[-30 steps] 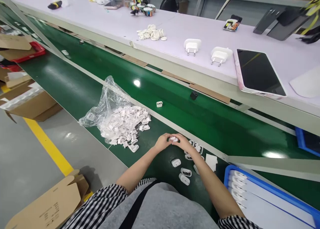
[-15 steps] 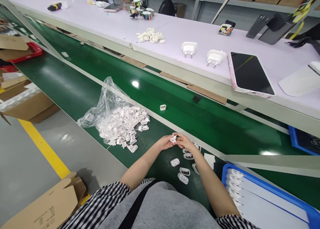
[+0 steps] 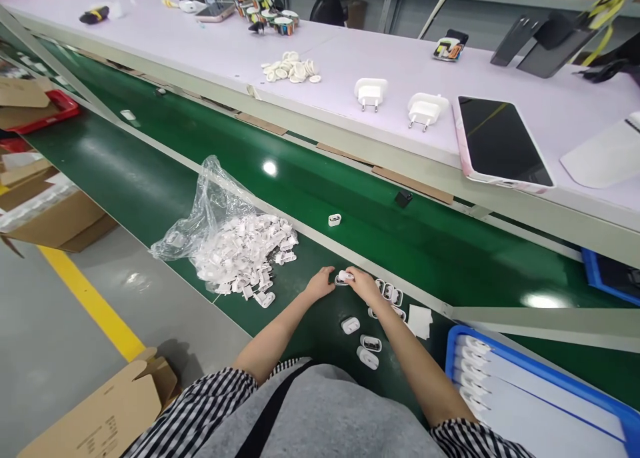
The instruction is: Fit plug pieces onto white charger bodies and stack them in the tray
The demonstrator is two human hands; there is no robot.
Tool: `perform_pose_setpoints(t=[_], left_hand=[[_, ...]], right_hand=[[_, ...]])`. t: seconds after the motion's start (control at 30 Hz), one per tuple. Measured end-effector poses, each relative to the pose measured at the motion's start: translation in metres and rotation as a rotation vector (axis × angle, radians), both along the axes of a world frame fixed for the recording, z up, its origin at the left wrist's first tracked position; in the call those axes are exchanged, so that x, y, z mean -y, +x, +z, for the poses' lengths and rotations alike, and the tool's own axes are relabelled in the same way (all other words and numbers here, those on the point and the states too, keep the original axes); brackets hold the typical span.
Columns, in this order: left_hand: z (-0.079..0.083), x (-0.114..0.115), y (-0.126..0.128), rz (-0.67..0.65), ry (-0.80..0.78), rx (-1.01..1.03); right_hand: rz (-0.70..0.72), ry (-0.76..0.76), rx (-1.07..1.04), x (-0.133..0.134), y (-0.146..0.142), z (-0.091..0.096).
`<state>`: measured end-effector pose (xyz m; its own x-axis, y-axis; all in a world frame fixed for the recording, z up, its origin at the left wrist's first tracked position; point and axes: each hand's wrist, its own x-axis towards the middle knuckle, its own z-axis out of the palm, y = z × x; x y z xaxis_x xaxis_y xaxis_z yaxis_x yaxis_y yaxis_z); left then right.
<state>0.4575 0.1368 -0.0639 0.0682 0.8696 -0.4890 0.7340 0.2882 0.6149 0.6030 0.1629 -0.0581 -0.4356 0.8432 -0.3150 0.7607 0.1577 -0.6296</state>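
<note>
My right hand [image 3: 364, 286] is closed in a pinch on a white plastic plug piece [image 3: 345, 275]. That piece sits at the top of a white oval charger housing [image 3: 341, 283] on the green bench; whether it is seated in it I cannot tell. My left hand [image 3: 320, 285] is just left of the housing, thumb and fingers apart, with nothing in it. Several open housings [image 3: 388, 291] stand beside my right hand, partly hidden by the wrist. Closer to my body lie a closed white charger [image 3: 351, 325], an open housing [image 3: 371, 343] and another white charger [image 3: 368, 358].
Left of my hands, a heap of white plug pieces [image 3: 245, 251] spills from a clear plastic bag [image 3: 210, 185]. A blue tray [image 3: 453, 341] holds white chargers at right, near white paper [image 3: 419, 321]. One housing [image 3: 335, 220] lies beyond the rail. The raised shelf bears a phone [image 3: 503, 141].
My hands have parted; the left has let go and moved slightly left. My right hand has brought the white plug piece down onto a housing on the bench.
</note>
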Motion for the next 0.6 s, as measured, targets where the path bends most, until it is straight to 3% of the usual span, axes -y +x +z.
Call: perform_pose_setpoints(t=[0.07, 0.2, 0.47, 0.6], left_hand=[[-0.005, 0.005, 0.002, -0.085, -0.011, 0.006], [-0.008, 0.008, 0.011, -0.095, 0.042, -0.041], [-0.006, 0.010, 0.014, -0.220, 0.140, -0.191], [0.001, 0.006, 0.017, -0.292, 0.088, -0.265]], right_hand=[[0.085, 0.042, 0.063, 0.003, -0.003, -0.005], [0.174, 0.094, 0.096, 0.004, -0.006, -0.009], [0.168, 0.041, 0.081, 0.005, 0.000, -0.006], [0.179, 0.005, 0.128, 0.004, 0.000, -0.006]])
